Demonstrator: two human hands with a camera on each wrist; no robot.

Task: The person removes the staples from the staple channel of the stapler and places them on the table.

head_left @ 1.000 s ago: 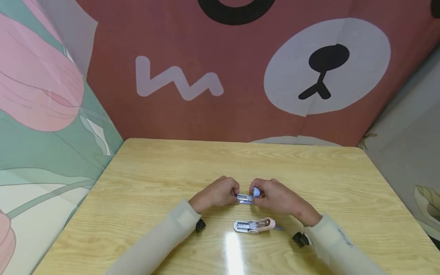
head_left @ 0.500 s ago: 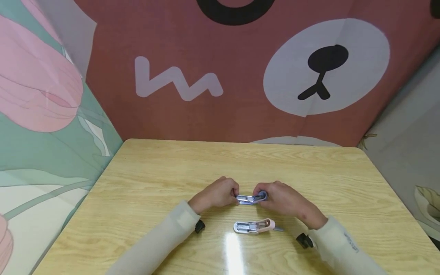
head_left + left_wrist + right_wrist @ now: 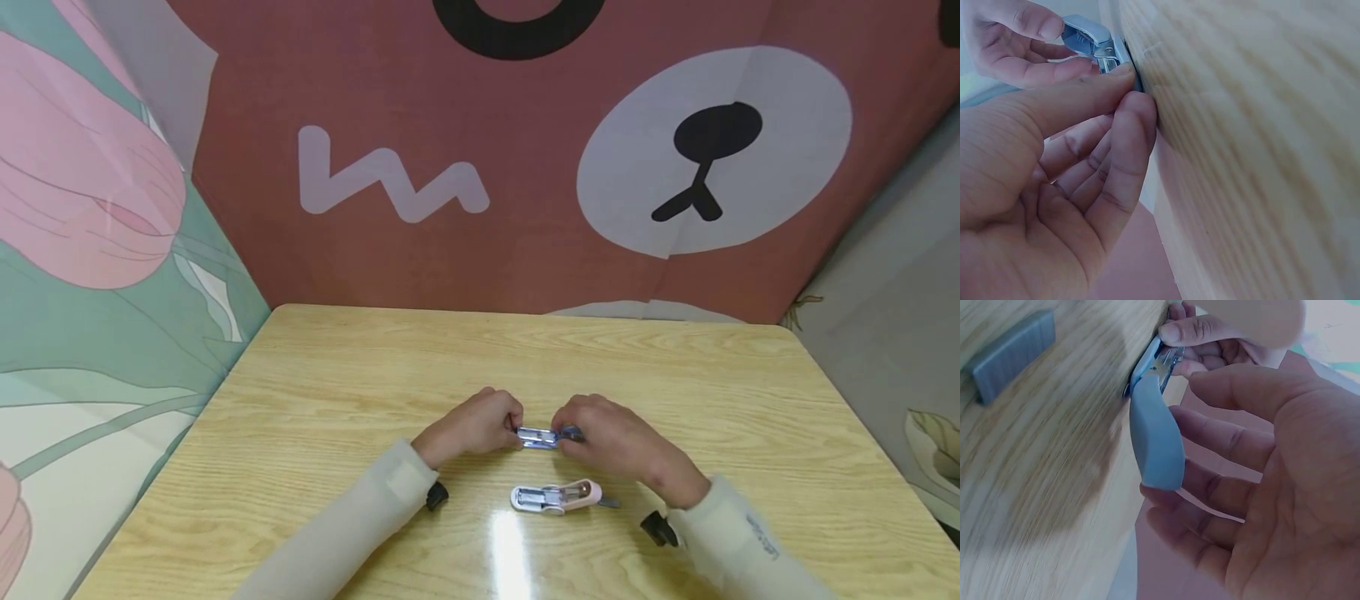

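Observation:
A small blue stapler point(image 3: 538, 438) lies opened on the table between both hands, its metal staple channel showing. My left hand point(image 3: 480, 421) pinches its left end between thumb and fingertips; the left wrist view shows that grip point(image 3: 1054, 156) low against the tabletop. At the other end, my right hand point(image 3: 618, 437) holds the folded-back blue cover point(image 3: 1157, 437), its bent fingers along one side and the thumb near the hinge. Closer to the person, a pale pink stapler point(image 3: 555, 497) lies opened out. A grey staple strip point(image 3: 1013, 356) rests beside its right end.
The wooden table point(image 3: 360, 358) runs back to a brown wall cloth point(image 3: 525, 250) with a printed bear face. Printed fabric point(image 3: 97, 333) hangs at the left. Both wrists carry small black devices, one at the right cuff point(image 3: 658, 528).
The blue cover has swung down and right, away from the channel, and my right hand shifted slightly right with it. My left hand and the pink stapler stay in place.

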